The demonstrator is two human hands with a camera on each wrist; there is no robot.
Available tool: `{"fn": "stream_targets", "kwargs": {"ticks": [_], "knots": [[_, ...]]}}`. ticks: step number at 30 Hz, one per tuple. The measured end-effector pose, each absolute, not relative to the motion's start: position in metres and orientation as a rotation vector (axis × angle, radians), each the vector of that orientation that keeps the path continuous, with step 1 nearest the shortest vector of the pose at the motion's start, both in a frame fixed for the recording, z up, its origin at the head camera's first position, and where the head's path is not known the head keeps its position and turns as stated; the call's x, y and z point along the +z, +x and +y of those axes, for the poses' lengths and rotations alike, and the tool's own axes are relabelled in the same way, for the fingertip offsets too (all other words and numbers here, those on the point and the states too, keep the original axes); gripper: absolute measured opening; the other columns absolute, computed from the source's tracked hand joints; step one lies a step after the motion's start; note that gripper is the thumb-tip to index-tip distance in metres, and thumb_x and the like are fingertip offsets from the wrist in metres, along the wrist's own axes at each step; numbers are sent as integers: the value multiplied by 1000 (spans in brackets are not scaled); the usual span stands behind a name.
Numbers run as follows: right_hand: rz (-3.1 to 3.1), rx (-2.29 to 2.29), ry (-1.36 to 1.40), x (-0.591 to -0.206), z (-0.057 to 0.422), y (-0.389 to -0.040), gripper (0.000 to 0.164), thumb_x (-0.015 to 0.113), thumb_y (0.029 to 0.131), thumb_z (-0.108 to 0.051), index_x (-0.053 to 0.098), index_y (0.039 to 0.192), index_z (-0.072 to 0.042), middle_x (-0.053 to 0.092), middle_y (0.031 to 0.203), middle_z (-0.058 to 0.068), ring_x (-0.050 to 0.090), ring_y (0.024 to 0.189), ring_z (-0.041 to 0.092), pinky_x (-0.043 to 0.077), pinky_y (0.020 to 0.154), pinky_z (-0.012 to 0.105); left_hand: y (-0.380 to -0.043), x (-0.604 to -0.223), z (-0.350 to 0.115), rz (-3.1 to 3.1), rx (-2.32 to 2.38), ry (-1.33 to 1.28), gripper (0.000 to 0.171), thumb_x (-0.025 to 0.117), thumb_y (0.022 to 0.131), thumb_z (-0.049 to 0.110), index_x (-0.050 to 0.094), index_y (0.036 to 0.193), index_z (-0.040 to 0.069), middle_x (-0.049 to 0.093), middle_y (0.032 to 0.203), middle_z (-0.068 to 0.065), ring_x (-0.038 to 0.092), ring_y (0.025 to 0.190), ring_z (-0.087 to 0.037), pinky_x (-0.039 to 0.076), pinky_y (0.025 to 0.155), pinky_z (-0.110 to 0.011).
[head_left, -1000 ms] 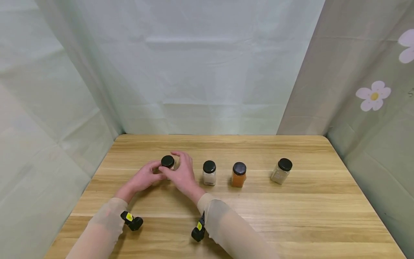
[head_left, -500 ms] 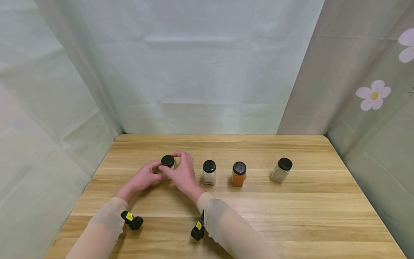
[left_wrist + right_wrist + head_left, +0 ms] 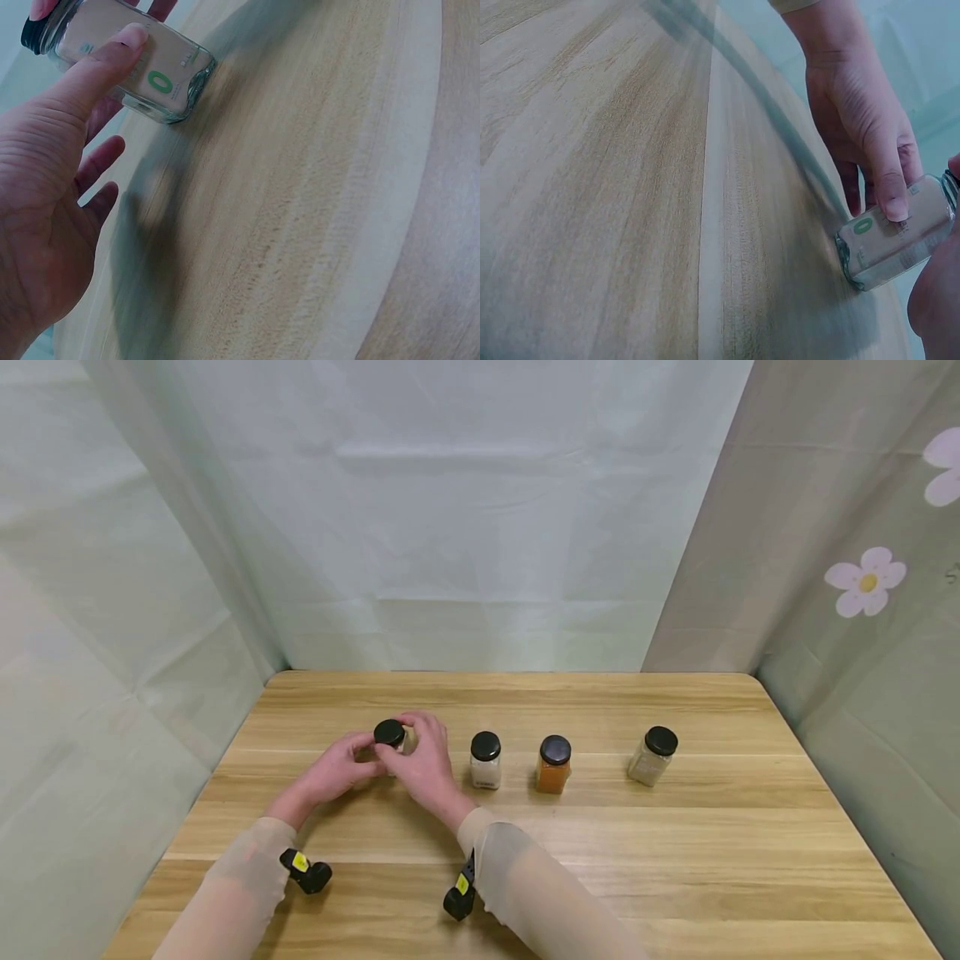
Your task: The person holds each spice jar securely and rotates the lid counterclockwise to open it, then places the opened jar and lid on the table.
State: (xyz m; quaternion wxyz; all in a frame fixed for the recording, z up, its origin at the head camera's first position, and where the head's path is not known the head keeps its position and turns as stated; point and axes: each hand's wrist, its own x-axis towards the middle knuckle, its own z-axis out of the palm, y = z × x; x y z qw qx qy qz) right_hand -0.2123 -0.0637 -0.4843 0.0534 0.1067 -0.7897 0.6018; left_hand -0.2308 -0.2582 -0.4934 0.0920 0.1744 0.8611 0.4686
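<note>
In the head view a spice jar with a black lid (image 3: pixel 389 732) stands at the left of the table. My left hand (image 3: pixel 341 770) grips its glass body; the left wrist view shows the thumb lying along the pale, green-marked side of the spice jar (image 3: pixel 161 56). My right hand (image 3: pixel 426 764) has thumb and fingers around the lid. At the right wrist view's edge only part of my right hand (image 3: pixel 939 300) shows, close to the lid. The jar's base is just above or on the wood; I cannot tell which.
To the right stand a jar of white contents (image 3: pixel 486 768), a jar of orange powder (image 3: pixel 552 772) and, farther off, a jar of pale beige contents (image 3: pixel 651 760), all black-lidded. The wooden table (image 3: pixel 675 877) meets hanging cloth (image 3: pixel 480 527) at the back and sides.
My right thumb has shifted slightly to the right along the lid's near edge. The left hand, the held spice jar and the other jars look the same.
</note>
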Motion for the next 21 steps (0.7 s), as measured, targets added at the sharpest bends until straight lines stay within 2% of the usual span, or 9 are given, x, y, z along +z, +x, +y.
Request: {"fn": "stream_targets", "kwargs": {"ticks": [10,17,21], "knots": [[-2392,1856,345,-482,-63,-211,45,78,87,-28,68,130,-20,50,141,-7,36,137,16,35,112,41,-233,-495,-259,2554,1387,532,43,75,95,22,65,135,10,55,143,-16,40,137,-39,23,114,-66],[-2396,1875,341,-484,-62,-211,58,81,87,-32,61,140,-21,48,145,-7,35,138,13,34,114,41,-232,-495,-259,2566,1369,535,44,75,95,22,65,136,10,55,143,-16,39,140,-40,21,114,-67],[-2386,1876,327,-484,-62,-212,62,84,85,-36,59,139,-19,50,142,-10,36,137,12,34,113,40,-232,-495,-259,2575,1353,530,46,75,95,22,64,137,10,55,144,-16,37,140,-41,19,114,-68]]}}
